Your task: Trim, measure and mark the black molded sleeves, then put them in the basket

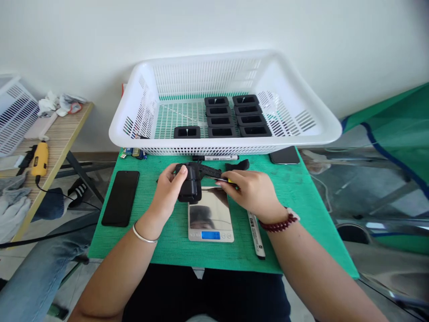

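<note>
My left hand point(170, 185) is closed around a black moulded part point(189, 181) with raised blocks, thumb on top, above the left edge of a digital scale point(209, 214). To the right of the part, my right hand point(253, 190) grips a slim knife-like tool point(232, 181) with a yellow patch; most of it is hidden by the fingers. A black strip point(210, 171) spans between the part and the tool's tip; whether the tip touches it I cannot tell. The scale's mirror-like plate carries nothing, and its blue display is lit. Behind my right hand lies a black scrap point(237, 165).
A white basket point(221, 144) at the back holds several black frame-shaped parts point(219, 120). On the green mat point(161, 243) lie a phone point(120, 199), a marker point(256, 235) beside the scale, another marker point(221, 157) and a dark flat device point(284, 155). A yellow corded tool point(40, 158) lies on the left table.
</note>
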Available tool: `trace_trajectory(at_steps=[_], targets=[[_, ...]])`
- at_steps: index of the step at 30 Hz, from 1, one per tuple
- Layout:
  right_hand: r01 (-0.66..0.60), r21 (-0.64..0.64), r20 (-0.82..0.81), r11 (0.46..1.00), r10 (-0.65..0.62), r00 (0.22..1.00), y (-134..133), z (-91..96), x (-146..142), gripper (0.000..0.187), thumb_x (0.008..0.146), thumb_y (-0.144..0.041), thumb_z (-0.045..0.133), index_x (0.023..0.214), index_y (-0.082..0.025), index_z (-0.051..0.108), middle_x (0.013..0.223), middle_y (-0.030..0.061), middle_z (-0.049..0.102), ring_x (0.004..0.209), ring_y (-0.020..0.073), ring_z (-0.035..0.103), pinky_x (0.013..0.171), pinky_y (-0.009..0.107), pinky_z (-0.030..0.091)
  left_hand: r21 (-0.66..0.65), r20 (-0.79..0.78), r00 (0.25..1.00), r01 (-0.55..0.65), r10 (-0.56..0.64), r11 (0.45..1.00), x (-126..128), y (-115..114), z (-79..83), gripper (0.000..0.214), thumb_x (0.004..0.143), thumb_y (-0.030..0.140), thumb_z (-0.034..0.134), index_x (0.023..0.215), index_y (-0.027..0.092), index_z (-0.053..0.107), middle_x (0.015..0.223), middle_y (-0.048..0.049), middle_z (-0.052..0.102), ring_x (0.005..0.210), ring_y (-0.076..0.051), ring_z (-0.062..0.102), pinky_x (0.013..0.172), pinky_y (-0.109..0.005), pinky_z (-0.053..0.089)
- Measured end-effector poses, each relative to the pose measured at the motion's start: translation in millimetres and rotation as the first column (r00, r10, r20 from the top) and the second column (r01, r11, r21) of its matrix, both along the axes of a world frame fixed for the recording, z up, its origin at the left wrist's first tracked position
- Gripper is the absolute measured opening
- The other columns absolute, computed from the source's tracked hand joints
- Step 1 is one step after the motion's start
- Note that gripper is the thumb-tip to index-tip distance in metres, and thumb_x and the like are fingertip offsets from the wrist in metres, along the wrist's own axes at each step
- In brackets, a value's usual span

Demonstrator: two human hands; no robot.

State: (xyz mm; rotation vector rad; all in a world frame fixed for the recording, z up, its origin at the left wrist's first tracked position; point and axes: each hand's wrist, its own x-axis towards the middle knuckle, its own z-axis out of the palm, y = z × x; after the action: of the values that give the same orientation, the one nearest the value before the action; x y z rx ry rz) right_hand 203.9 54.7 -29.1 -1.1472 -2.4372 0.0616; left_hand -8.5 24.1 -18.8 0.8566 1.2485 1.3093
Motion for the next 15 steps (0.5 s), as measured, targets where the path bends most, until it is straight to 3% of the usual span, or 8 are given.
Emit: trace_trajectory(at_steps=[4,7,9,13,15], targets=[[-0.188,-0.034,-0.049,0.982,0.186,0.981,-4,1.4,-3,0.033,0.094,-0.042,0.048,0.082,-0.016,0.066,0.063,0.0013,0.064,0.055,0.0113,0.055,0.052,0.026,0.03,-0.01,0.045,0.996,-0.082,0.083,0.997,-1,4,0.9,0.037,0.076,0.053,0.066,0.074,0.017,0.057,0.065,0.0018,0.052,0.057,-0.01,0.049,0.05,-0.021,0.042],[-0.211,-0.043,-0.046,0.976,0.209,0.977,-5,-0.5,-5,0.034,0.094,-0.042,0.047,0.082,-0.016,0.066,0.063,0.0014,0.064,0.055,0.0113,0.056,0.052,0.026,0.031,-0.01,0.077,0.991,-0.111,0.111,0.994,-3,5,2.0,0.039,0.076,0.055,0.065,0.074,0.017,0.056,0.066,0.001,0.052,0.059,-0.011,0.049,0.051,-0.022,0.041],[-0.155,-0.045,-0.046,0.987,0.153,0.987,-2,-2.9,-4,0.034,0.094,-0.042,0.047,0.083,-0.017,0.067,0.066,0.0022,0.066,0.056,0.012,0.057,0.052,0.026,0.032,-0.001,0.088,0.993,-0.08,0.08,0.997,-4,4,2.9,0.039,0.074,0.055,0.066,0.074,0.017,0.056,0.065,0.0017,0.05,0.056,-0.01,0.048,0.049,-0.021,0.041],[0.041,-0.002,-0.083,0.999,-0.041,0.996,7,-4.3,4,0.032,0.093,-0.041,0.048,0.083,-0.017,0.068,0.069,0.0032,0.069,0.056,0.013,0.058,0.049,0.026,0.032,0.011,0.065,0.988,0.143,-0.143,0.99,-4,-2,4.5,0.038,0.073,0.053,0.069,0.078,0.018,0.058,0.066,0.0015,0.053,0.054,-0.01,0.05,0.047,-0.021,0.041],[0.088,0.038,-0.148,0.995,-0.082,0.986,8,-1.3,7,0.031,0.093,-0.04,0.049,0.084,-0.017,0.068,0.069,0.0036,0.07,0.055,0.0131,0.059,0.049,0.025,0.034,0.006,0.062,0.983,0.175,-0.175,0.985,-3,-3,4.4,0.036,0.074,0.052,0.069,0.078,0.018,0.058,0.066,0.0016,0.053,0.055,-0.01,0.05,0.048,-0.021,0.042]])
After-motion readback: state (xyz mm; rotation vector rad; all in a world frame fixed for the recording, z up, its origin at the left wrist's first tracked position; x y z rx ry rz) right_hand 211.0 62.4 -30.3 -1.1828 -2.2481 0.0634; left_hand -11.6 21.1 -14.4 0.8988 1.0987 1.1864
